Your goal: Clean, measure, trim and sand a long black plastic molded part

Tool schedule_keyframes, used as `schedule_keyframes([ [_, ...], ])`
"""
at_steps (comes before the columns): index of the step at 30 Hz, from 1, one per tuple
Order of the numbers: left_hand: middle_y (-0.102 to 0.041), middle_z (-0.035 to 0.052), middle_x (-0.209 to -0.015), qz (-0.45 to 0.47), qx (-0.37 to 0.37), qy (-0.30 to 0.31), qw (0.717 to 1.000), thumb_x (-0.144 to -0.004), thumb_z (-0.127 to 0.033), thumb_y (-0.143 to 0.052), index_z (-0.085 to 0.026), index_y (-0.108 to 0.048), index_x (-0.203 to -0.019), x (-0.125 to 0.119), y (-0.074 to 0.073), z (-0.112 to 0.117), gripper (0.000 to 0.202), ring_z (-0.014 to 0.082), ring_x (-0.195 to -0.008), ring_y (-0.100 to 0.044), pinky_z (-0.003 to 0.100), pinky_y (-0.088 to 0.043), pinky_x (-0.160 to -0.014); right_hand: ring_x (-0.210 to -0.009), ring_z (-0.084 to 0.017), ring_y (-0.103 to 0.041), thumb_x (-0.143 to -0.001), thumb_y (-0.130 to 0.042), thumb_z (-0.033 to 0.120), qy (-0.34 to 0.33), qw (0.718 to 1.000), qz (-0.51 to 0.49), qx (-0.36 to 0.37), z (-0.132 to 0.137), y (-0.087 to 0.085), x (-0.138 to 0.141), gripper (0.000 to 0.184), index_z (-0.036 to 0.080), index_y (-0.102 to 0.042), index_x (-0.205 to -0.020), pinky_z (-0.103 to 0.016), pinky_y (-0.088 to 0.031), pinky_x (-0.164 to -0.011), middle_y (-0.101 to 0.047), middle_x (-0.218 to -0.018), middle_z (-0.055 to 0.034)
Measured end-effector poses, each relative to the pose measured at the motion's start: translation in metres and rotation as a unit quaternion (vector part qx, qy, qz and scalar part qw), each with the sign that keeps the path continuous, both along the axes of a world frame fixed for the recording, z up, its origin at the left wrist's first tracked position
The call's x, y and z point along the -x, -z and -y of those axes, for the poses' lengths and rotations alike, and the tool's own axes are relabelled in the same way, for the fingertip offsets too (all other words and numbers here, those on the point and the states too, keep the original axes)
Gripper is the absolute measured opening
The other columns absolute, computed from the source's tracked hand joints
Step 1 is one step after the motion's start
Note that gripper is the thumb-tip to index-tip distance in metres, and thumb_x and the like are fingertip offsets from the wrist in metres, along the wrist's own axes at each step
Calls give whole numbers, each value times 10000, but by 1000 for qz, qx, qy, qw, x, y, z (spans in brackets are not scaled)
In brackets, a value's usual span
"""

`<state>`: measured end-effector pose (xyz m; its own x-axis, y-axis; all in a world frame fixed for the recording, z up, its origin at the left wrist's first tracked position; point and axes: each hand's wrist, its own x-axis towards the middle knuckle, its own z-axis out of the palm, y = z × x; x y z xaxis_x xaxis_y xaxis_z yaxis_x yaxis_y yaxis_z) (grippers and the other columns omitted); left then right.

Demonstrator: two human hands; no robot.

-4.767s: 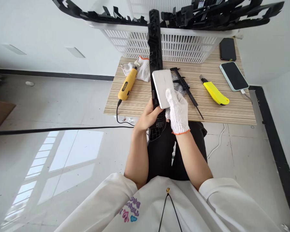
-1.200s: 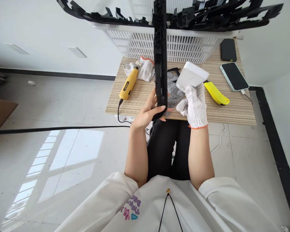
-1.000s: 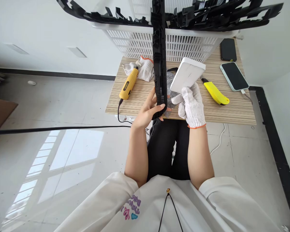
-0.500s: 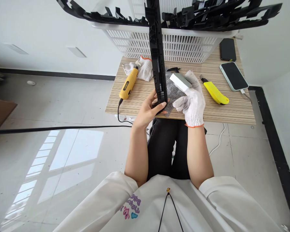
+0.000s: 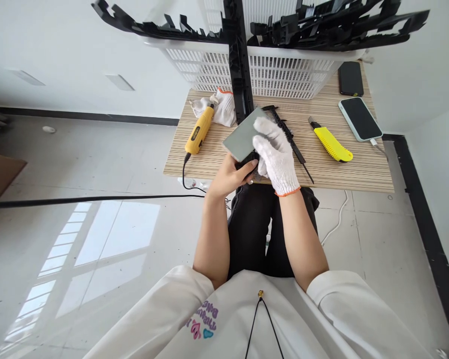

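Observation:
My bare left hand (image 5: 232, 175) is closed around the near end of a long black plastic strip (image 5: 240, 70), with the thumb over its edge. The strip reaches away from me over the tabletop toward the basket. In its white knit glove, my right hand (image 5: 277, 152) grips a flat grey-green block (image 5: 243, 137) that looks like a sanding sponge. This block lies across the strip just beyond my left fingers and hides part of it. To the right of the glove a black caliper (image 5: 294, 144) rests on the table.
A white slatted basket (image 5: 280, 75) with several black plastic parts (image 5: 314, 30) stands at the back. On the wood-grain table (image 5: 344, 179) lie a yellow rotary tool (image 5: 200, 129), a spare glove (image 5: 224, 107), a yellow box cutter (image 5: 333, 143) and two phones (image 5: 360, 118) (image 5: 350, 79).
My right hand has moved left with the grey block, bringing it from beside the strip onto it. The caliper now shows more fully. My left hand keeps its hold.

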<state>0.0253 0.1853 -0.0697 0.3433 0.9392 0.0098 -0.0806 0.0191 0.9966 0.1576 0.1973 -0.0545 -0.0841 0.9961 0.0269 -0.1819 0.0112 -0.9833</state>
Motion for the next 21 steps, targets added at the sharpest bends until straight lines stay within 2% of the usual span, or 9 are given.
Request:
schedule_keyframes([
  [2,-452,-90,-522,-3,-3,-3,1000,-848,-401,-713,-211,-539,-1026,1,-1,0,313,58,-389,-409,205,-308,-386,-385,-51,-345,-856,-620,483,20,1000,-21,-10,0,-1,-2,386,320,-562,-1201,-228,-317,-328,-603,-853,17],
  [5,-507,-90,-563,-14,4,-18,1000,-815,-397,-756,-229,-514,-1087,3,-1,-1,401,52,-365,-421,199,-283,-357,-380,-63,-375,-869,-604,489,67,997,-19,-12,2,-3,-4,375,333,-553,-1207,-218,-314,-324,-561,-755,39],
  [9,-412,-104,-452,-21,-2,-22,1000,-838,-441,-727,-217,-537,-944,3,-1,-1,312,50,-313,-357,204,-219,-316,-364,-77,-385,-859,-624,505,-3,1000,5,6,4,-8,-9,433,308,-555,-1239,-199,-294,-310,-512,-616,69],
  [12,-453,-101,-485,-29,3,-31,999,-813,-439,-753,-228,-547,-1038,2,-2,-1,371,51,-307,-361,208,-204,-304,-366,-76,-396,-880,-591,518,22,1000,0,8,4,-10,-13,460,320,-524,-1291,-182,-277,-314,-514,-605,73],
  [16,-399,-110,-442,-43,-11,-27,999,-834,-423,-733,-211,-553,-942,0,-1,-1,298,50,-304,-349,211,-238,-320,-357,-75,-380,-863,-619,505,-9,1000,4,23,6,-11,-13,438,320,-559,-1256,-188,-268,-311,-504,-596,72],
  [19,-443,-106,-476,-50,-16,-29,998,-841,-387,-726,-212,-561,-1018,0,0,0,299,51,-313,-372,209,-258,-333,-386,-85,-441,-871,-616,498,31,999,-12,17,8,-12,-11,442,326,-551,-1273,-191,-303,-326,-535,-627,62],
  [21,-426,-105,-458,-57,-28,-24,998,-852,-374,-712,-206,-575,-967,-1,1,0,246,53,-321,-376,212,-279,-351,-396,-87,-459,-867,-625,487,22,1000,-1,21,9,-12,-9,416,319,-571,-1245,-188,-317,-331,-543,-619,62],
])
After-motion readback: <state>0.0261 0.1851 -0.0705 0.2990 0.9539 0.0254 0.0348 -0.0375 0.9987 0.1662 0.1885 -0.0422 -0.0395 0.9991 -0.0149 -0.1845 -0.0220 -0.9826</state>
